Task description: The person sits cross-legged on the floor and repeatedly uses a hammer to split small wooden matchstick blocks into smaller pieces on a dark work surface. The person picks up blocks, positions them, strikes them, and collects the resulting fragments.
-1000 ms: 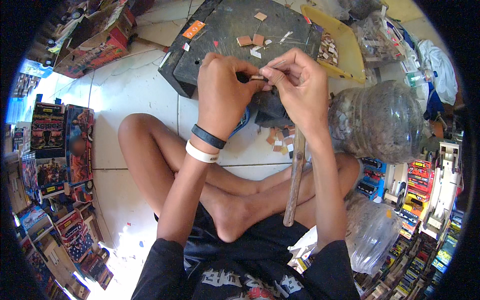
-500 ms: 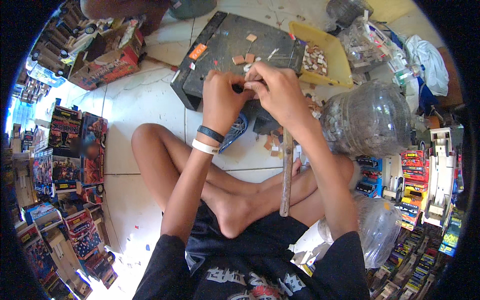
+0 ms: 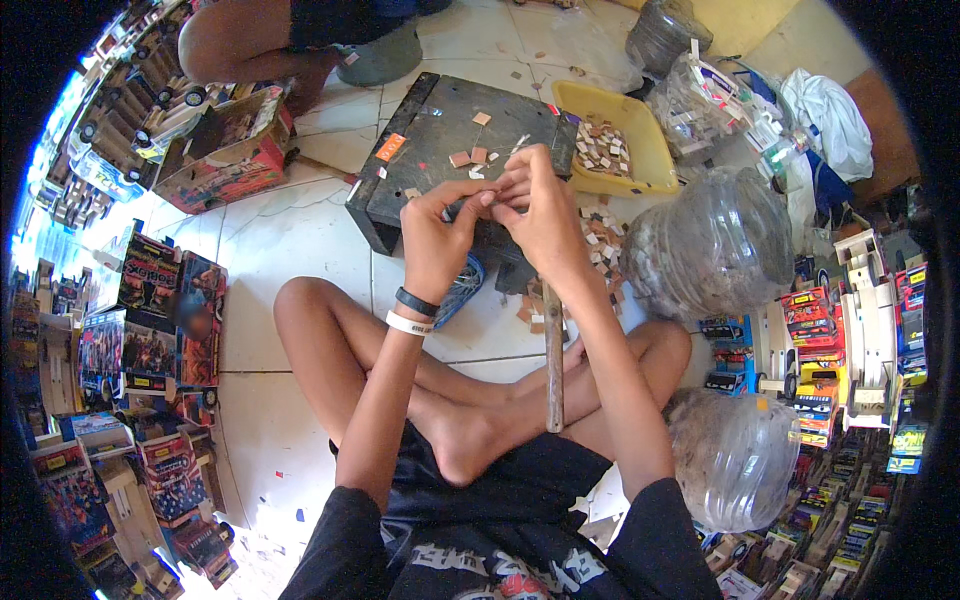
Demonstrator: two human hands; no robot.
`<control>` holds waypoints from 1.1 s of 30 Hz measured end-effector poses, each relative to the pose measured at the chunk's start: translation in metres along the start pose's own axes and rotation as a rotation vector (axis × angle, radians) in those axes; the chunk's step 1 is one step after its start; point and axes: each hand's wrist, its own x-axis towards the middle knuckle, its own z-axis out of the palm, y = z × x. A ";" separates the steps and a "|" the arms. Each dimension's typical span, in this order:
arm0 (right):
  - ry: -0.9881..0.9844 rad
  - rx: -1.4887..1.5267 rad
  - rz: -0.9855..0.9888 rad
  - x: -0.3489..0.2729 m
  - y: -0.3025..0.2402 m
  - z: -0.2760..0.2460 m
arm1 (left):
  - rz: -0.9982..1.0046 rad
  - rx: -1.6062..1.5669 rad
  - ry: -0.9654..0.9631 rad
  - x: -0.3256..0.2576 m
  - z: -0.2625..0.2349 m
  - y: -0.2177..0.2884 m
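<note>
Left hand (image 3: 436,228): thumb and forefinger pinched together, in front of the near edge of the black bench (image 3: 430,122). Right hand (image 3: 542,218): fingers curled, tips meeting those of the left. Both closed; whatever lies between the fingertips is hidden, identity cannot be told.

Nearest items: brown square pieces (image 3: 460,159), on the bench top just beyond the hands, with small white scraps beside them. An orange sticker (image 3: 390,147) sits at the bench's left side.

Right of the bench: yellow tray (image 3: 655,135), holding a heap of small brown and white pieces (image 3: 602,150). More loose pieces (image 3: 606,238) are scattered on the floor, nearer the person. A wooden handle (image 3: 554,385) stands near the right forearm, its lower end over the crossed legs. Large clear plastic jar (image 3: 710,245) farther right. Blue object (image 3: 461,292), partly covered, beside the left wrist.
</note>
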 end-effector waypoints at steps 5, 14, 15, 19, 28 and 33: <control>0.293 -0.187 0.131 -0.049 -0.005 -0.028 | -0.060 -0.076 -0.023 0.006 -0.001 -0.008; -0.040 0.933 1.001 -0.170 -0.046 -0.062 | -0.021 -0.076 -0.033 0.008 0.000 -0.013; -0.056 0.718 0.929 -0.170 -0.055 -0.076 | 0.011 -0.043 -0.025 0.008 0.000 -0.013; -0.060 -0.200 0.341 -0.163 -0.089 -0.099 | 0.041 0.040 -0.016 0.009 0.000 -0.013; -0.110 -0.368 0.195 -0.154 -0.120 -0.112 | 0.071 0.057 -0.008 0.009 0.000 -0.011; -0.205 -0.385 0.259 -0.154 -0.112 -0.109 | 0.053 0.094 0.008 0.007 0.002 -0.013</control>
